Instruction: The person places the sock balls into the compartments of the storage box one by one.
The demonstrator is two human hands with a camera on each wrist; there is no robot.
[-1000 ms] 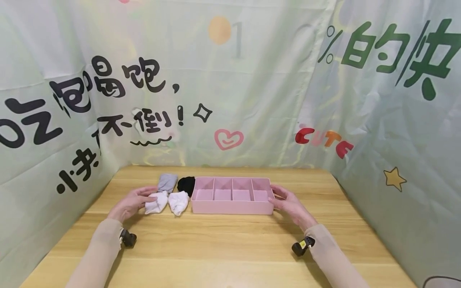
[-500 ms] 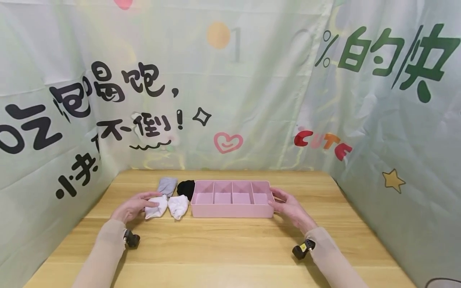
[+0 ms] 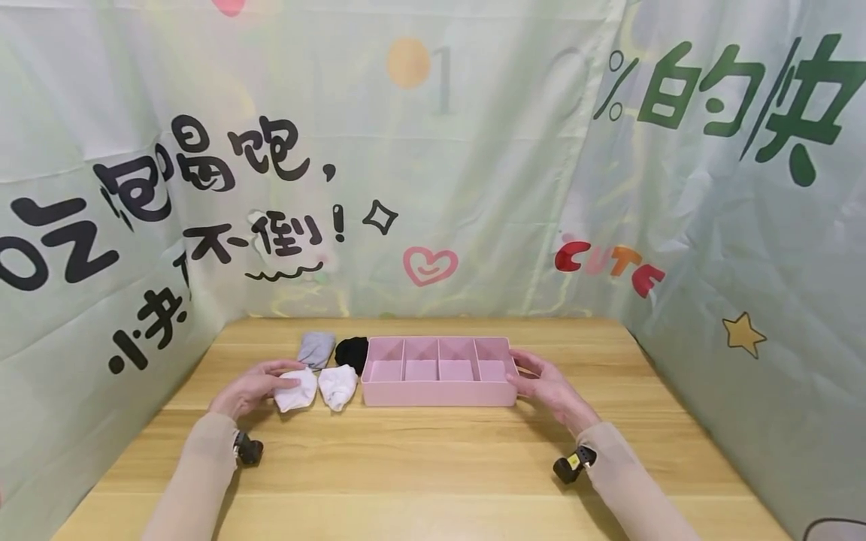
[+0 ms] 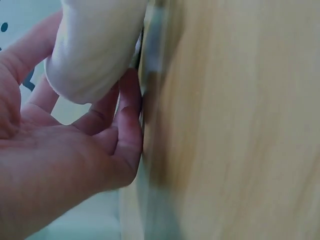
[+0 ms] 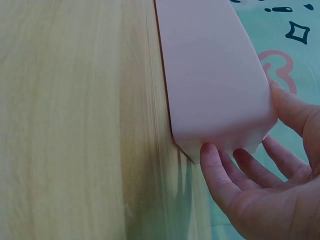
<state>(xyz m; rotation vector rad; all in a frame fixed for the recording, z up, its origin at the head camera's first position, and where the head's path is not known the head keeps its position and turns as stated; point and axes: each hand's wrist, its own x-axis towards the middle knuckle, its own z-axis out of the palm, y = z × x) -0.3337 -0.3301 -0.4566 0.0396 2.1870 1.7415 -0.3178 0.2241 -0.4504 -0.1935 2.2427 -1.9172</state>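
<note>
In the head view my left hand [image 3: 255, 385] pinches a folded white sock [image 3: 295, 391] at the left of the group, thumb over its near side. The left wrist view shows that sock [image 4: 97, 47] as a rounded white bundle between thumb and fingers. A second white sock [image 3: 337, 388] lies just to its right. Behind them are a grey folded sock [image 3: 316, 350] and a black one [image 3: 352, 353]. My right hand [image 3: 551, 385] holds the right end of a pink divided box [image 3: 440, 394], thumb at its rim and fingertips against its end wall [image 5: 220, 132].
The box has several compartments in a row, and its left end sits against the black sock. Wooden tabletop [image 3: 406, 466] extends in front of the box. Printed cloth walls [image 3: 487, 188] enclose the table at the back and both sides.
My left hand has moved slightly further over the white sock, its thumb now lying on it. The right hand stays at the end of the box. The head view has shifted a little.
</note>
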